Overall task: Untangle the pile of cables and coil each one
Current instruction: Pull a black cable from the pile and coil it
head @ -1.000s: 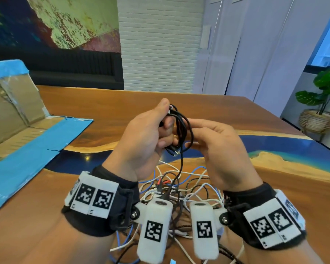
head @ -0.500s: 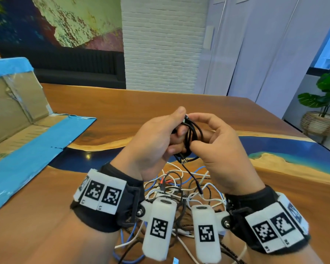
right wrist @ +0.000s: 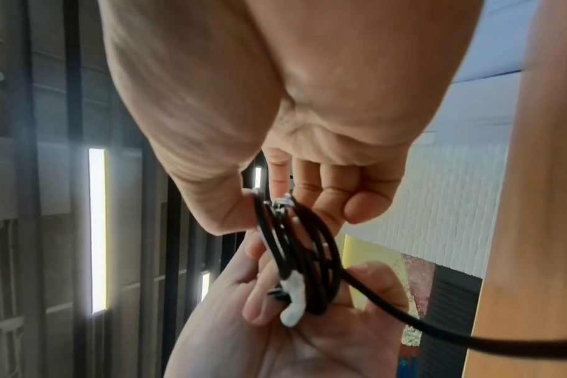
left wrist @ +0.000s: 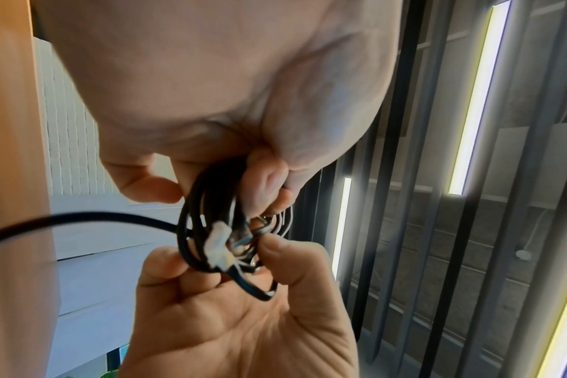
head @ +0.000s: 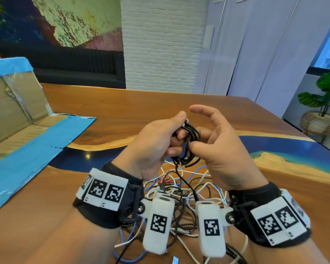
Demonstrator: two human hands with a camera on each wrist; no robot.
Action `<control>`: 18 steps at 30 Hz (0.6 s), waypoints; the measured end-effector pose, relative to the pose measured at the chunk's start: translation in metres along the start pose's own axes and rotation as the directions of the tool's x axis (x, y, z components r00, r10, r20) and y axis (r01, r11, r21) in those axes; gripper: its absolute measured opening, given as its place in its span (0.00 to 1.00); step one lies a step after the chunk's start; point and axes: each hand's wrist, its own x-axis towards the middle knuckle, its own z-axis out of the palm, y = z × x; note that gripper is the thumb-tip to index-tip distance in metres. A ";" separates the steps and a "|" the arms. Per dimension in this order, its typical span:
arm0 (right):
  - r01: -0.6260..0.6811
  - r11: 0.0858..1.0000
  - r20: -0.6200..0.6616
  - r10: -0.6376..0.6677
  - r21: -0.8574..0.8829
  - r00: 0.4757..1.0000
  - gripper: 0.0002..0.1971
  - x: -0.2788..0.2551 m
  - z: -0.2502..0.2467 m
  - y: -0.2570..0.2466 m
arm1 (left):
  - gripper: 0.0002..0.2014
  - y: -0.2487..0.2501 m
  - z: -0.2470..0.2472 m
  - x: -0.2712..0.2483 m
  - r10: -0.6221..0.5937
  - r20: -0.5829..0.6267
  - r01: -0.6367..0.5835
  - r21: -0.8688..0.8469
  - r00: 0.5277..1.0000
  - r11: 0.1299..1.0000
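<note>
A wooden desk (head: 179, 111) with a blue river-like inlay is stretching out in front of me, a flattened cardboard box (head: 17, 121) edged in blue tape lying on it well off to my left. Just under my wrists the pile of cables (head: 181, 189) is sprawling on the desk, white, blue, braided and black strands crossing one another.

Above that pile I am holding the black cable (head: 189, 143) as a small coil, its loops standing roughly upright between my two hands. My left hand (head: 151, 147) is gripping the coil, thumb on top and fingers curled round the loops, so this grip is closed on the coil. My right hand (head: 223, 149) is touching the coil's right side, thumb and a lower finger pinching the strands while the index finger is lifting clear and straight above.

What the coming move turns on, I judge, is the free tail: it is dropping from the bottom of the coil, down and towards me into the pile, nearer my right hand. A small white connector (left wrist: 219, 245) is sitting against the loops inside the coil.
</note>
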 end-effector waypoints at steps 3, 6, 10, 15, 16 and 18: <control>0.024 0.999 -0.005 -0.024 -0.033 1.000 0.42 -0.001 0.000 -0.001 | 0.21 -0.003 0.003 0.000 -0.006 0.010 0.005 0.017 1.000 1.000; 0.045 0.998 -0.021 -0.046 -0.045 0.999 0.46 -0.003 0.001 0.001 | 0.22 -0.005 0.004 0.001 -0.004 0.019 0.003 0.014 1.000 1.000; 0.079 0.996 -0.050 -0.081 -0.050 0.995 0.46 0.001 -0.004 0.004 | 0.21 0.000 -0.001 0.000 -0.004 0.022 0.004 0.009 1.000 1.000; 0.060 0.994 -0.066 -0.067 -0.095 0.996 0.42 0.002 -0.004 0.007 | 0.23 -0.004 0.004 -0.003 -0.013 0.084 0.012 0.013 0.996 1.000; 0.071 0.991 -0.082 -0.080 -0.115 0.993 0.39 0.002 -0.004 0.007 | 0.22 -0.004 0.004 -0.002 0.003 0.077 -0.005 0.027 0.997 1.000; 0.118 0.981 -0.134 -0.139 -0.155 0.981 0.32 0.002 -0.006 0.005 | 0.20 -0.004 0.001 0.001 0.049 0.033 -0.051 0.058 0.998 0.997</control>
